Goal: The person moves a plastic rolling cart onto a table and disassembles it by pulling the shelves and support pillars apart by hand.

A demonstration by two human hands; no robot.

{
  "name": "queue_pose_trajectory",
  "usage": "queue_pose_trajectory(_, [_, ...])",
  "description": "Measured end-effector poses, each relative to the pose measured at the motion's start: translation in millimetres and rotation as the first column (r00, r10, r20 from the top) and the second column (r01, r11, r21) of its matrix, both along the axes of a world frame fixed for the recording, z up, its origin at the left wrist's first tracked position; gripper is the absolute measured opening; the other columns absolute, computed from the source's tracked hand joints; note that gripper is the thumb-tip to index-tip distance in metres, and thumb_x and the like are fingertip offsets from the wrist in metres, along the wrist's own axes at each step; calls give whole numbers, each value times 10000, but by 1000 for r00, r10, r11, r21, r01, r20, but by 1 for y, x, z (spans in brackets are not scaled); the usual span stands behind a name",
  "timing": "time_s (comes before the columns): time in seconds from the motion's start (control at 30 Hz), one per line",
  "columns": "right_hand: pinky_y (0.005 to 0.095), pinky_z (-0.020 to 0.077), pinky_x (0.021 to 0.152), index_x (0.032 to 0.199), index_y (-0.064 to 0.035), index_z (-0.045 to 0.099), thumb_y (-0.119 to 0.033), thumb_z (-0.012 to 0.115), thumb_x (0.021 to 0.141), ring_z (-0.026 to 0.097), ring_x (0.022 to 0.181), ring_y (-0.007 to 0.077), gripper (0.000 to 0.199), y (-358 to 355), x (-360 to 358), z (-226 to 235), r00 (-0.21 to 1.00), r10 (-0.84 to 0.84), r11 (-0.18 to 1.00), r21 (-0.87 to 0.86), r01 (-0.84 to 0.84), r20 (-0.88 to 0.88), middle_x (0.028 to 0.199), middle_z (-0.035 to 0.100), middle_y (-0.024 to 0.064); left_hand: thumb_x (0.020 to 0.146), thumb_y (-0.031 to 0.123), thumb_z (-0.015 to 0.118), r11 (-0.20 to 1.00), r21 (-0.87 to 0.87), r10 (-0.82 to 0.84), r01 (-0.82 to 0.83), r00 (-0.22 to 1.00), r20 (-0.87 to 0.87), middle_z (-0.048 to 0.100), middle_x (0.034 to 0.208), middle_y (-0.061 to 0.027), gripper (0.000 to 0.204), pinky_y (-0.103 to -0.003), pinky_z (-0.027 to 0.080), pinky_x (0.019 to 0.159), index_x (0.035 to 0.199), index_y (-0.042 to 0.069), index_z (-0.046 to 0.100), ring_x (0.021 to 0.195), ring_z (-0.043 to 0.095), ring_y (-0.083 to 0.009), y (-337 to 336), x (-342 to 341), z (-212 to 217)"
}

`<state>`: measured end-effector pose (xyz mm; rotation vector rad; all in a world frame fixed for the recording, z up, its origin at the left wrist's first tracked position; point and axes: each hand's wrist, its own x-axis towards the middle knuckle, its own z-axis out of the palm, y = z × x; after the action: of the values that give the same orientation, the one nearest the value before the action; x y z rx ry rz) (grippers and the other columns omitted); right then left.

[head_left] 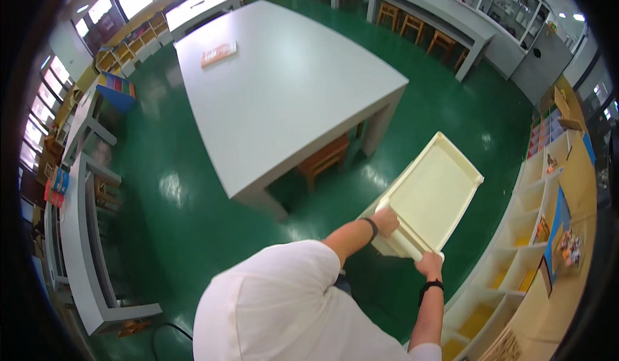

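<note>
Head view looks down on a person in a white shirt carrying a pale cream, rectangular plastic tray (pixel 433 196) with a raised rim and smooth, matte, empty bottom. The tray is held in the air above the glossy green floor (pixel 180 187), tilted away from the body, its far corner pointing toward the shelves on the right. The left hand (pixel 386 221) is closed around the tray's near left edge, fingers curled over the rim; a dark band sits on that wrist. The right hand (pixel 429 265) is clenched on the near right corner of the tray, and a black watch circles that wrist.

Ahead and to the left stands a large grey rectangular counter (pixel 284 83) with a flat, plain top and thick slab legs. A small orange-and-white flat book (pixel 218 53) lies near its far left side. A brown wooden stool (pixel 324 159) is tucked under the near end of the counter, just left of the tray. The tray is near the counter's corner but apart from it.

Along the right runs a curved cream shelving unit (pixel 522 232) of open cubbies, some with yellow backs, holding small colourful items too tiny to tell. On the left are low grey benches (pixel 84 232). Further back, a second long grey counter (pixel 445 19) has wooden stools beneath it.
</note>
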<state>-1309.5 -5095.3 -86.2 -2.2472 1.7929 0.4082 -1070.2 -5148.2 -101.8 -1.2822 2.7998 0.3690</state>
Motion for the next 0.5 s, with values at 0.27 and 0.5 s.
queue_pose_trajectory(0.27, [363, 436, 711, 687, -65, 676, -206, 629, 635, 614, 704, 284, 157, -166, -54, -17, 994, 107, 992, -60, -108, -23, 682, 635, 139, 581, 198, 582, 999, 14, 41, -41, 998, -53, 633, 670, -125, 154, -358, 482, 615, 642, 77, 653, 665, 621, -278, -158, -43, -13])
queue_pose_trajectory(0.5, [382, 435, 732, 660, -49, 661, -174, 651, 605, 603, 752, 306, 137, -373, -99, -32, 975, 222, 944, -252, -215, -1, 696, 629, 154, 611, 190, 576, 994, 14, 109, -108, 990, -92, 636, 694, -128, 139, -371, 485, 605, 647, 80, 652, 688, 626, -271, -349, -80, -21])
